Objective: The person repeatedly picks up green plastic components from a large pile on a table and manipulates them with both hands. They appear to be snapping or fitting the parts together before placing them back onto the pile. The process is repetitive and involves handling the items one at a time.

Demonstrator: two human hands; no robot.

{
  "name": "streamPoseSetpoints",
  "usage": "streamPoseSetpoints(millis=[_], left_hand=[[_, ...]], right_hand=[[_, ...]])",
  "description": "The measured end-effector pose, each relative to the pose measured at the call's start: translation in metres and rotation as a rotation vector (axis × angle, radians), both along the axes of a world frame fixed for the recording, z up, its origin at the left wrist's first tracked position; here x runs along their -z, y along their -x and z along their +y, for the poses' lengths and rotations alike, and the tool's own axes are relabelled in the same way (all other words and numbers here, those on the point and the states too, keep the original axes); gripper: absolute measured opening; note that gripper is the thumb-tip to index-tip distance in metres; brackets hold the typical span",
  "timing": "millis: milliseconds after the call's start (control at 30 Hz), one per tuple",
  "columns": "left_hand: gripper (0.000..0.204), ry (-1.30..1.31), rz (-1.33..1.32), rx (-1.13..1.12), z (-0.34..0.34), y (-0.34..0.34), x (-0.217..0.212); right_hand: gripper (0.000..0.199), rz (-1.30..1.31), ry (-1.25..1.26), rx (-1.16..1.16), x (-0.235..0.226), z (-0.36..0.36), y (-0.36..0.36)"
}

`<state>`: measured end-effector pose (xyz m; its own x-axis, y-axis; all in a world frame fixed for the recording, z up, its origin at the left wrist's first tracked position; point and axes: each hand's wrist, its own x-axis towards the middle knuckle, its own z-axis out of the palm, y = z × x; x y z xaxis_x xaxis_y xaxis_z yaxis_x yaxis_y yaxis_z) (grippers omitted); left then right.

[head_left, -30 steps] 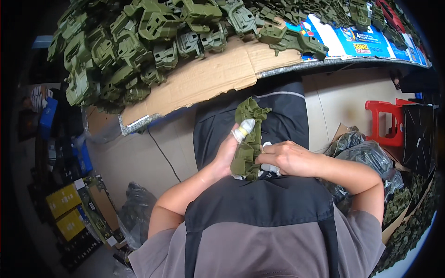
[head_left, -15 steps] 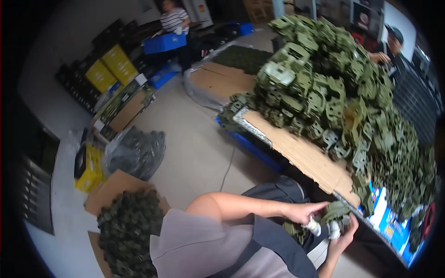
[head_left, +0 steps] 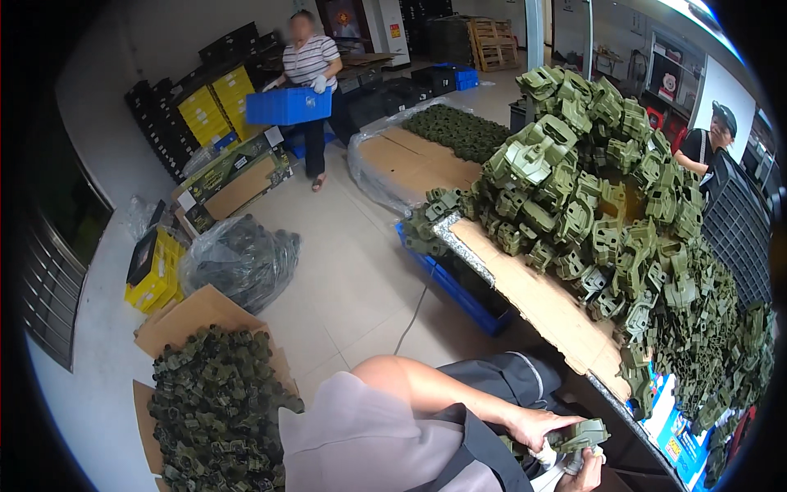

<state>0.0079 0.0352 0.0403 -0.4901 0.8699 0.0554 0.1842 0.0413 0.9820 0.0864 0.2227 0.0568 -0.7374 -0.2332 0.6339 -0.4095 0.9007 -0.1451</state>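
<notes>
An olive-green molded plastic part [head_left: 587, 433] is held low above my lap, between both hands. My left hand [head_left: 531, 425] grips it from the left, its thumb stretched along the top and white wrapping on a finger. From below and the right, my right hand [head_left: 584, 476] closes round the lower end of the part, with white wrapping on its fingers too. Beside them, a table carries a tall heap of similar green parts [head_left: 590, 197]. More green shows under my left wrist, mostly hidden.
Flattened cardboard [head_left: 549, 295] lies along the table's near edge. A carton [head_left: 147, 402] full of dark green pieces stands at left, below a clear plastic bag [head_left: 242, 262]. One person carries a blue crate [head_left: 288, 107]; another stands behind the heap, near a black crate [head_left: 734, 230].
My hands and the green part have moved down a little in view, and the part has been turned. The person with the blue crate has stepped nearer. My head view has shifted.
</notes>
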Motion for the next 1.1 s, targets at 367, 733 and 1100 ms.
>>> streamPoseSetpoints(millis=[367, 733, 1100], left_hand=[[0.088, -0.173, -0.492, 0.033, 0.027, 0.138, -0.033], [0.054, -0.437, -1.001, 0.098, 0.02, 0.188, -0.034], [0.081, -0.494, -0.663, -0.137, 0.006, 0.164, -0.04]], right_hand=[[0.042, -0.304, 0.858, 0.305, 0.011, 0.08, 0.072], [0.075, -0.587, 0.201, 0.342, 0.007, 0.083, 0.139], [0.065, -0.217, 0.702, 0.388, -0.056, -0.068, 0.12]])
